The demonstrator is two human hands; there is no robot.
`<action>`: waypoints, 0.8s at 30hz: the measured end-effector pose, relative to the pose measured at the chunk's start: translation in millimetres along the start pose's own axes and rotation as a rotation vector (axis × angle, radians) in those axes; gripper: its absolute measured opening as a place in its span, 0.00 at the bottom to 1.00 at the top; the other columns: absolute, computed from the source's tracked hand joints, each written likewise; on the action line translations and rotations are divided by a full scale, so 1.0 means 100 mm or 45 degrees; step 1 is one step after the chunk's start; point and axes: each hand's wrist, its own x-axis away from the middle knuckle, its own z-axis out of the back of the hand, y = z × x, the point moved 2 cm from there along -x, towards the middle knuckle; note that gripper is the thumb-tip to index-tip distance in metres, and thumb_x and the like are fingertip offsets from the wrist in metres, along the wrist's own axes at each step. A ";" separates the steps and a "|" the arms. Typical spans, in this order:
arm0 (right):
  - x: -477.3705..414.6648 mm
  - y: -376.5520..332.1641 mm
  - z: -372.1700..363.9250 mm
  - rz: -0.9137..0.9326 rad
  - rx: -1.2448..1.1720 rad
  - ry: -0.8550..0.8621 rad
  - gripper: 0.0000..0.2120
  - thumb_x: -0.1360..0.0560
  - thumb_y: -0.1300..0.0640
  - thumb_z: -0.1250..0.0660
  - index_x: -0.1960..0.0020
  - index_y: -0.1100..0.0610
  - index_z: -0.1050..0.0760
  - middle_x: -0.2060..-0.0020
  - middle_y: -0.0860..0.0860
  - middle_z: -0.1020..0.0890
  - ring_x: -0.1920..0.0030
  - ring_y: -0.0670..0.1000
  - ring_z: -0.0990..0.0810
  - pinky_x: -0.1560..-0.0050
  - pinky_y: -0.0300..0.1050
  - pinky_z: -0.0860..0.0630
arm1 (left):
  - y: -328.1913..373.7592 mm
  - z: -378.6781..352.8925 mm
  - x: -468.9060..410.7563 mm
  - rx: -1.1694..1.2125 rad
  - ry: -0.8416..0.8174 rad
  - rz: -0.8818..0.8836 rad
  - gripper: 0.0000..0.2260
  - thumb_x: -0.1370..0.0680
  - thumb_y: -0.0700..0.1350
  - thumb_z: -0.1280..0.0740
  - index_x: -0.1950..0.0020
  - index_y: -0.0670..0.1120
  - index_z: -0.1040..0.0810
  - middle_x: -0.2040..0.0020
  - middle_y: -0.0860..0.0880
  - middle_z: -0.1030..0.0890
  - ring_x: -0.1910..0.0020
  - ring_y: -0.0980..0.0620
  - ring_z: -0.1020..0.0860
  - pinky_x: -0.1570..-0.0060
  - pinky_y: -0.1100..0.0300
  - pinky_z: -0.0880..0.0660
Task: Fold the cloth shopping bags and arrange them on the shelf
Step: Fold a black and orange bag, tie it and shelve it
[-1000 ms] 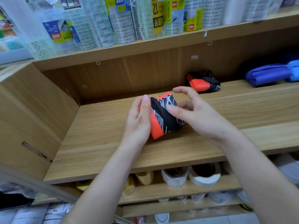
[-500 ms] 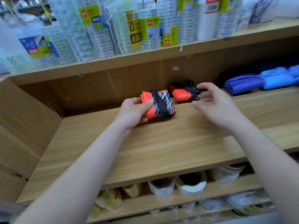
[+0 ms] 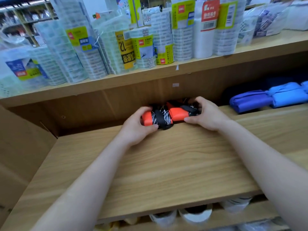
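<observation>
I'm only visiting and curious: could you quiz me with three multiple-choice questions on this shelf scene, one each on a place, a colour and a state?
1. Where do the two orange-and-black bags lie? A. on the floor B. at the back of the middle shelf C. in a basket
2. What colour are the folded bags at the right? A. green B. blue C. yellow
3. What are the left hand and right hand doing? A. hanging idle B. lifting one blue bag together C. each gripping one orange-and-black bag
Answers: 1 B, they sit by the back panel; 2 B, both shades are blue; 3 C, fingers curl round a bag each.
</observation>
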 end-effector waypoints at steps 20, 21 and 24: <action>0.12 -0.01 -0.09 -0.080 -0.348 0.132 0.39 0.29 0.59 0.24 0.24 0.56 0.40 0.35 0.55 0.23 0.38 0.51 0.23 0.36 0.45 0.28 | -0.21 0.08 0.02 -0.098 0.253 0.006 0.22 0.30 0.49 0.22 0.37 0.55 0.21 0.58 0.59 0.22 0.58 0.58 0.22 0.52 0.61 0.28; 0.15 -0.04 -0.10 -0.081 -0.316 0.127 0.41 0.28 0.57 0.24 0.23 0.55 0.43 0.32 0.54 0.25 0.35 0.52 0.25 0.35 0.45 0.30 | -0.22 0.09 0.03 -0.103 0.255 0.003 0.22 0.30 0.49 0.23 0.37 0.54 0.22 0.57 0.56 0.21 0.56 0.54 0.21 0.50 0.60 0.27; 0.32 -0.11 -0.06 -0.110 -0.259 0.161 0.39 0.27 0.52 0.26 0.23 0.47 0.45 0.31 0.53 0.27 0.33 0.52 0.27 0.33 0.48 0.30 | -0.23 0.11 0.07 -0.198 0.276 -0.009 0.26 0.29 0.51 0.24 0.32 0.53 0.26 0.51 0.50 0.20 0.50 0.49 0.21 0.45 0.57 0.26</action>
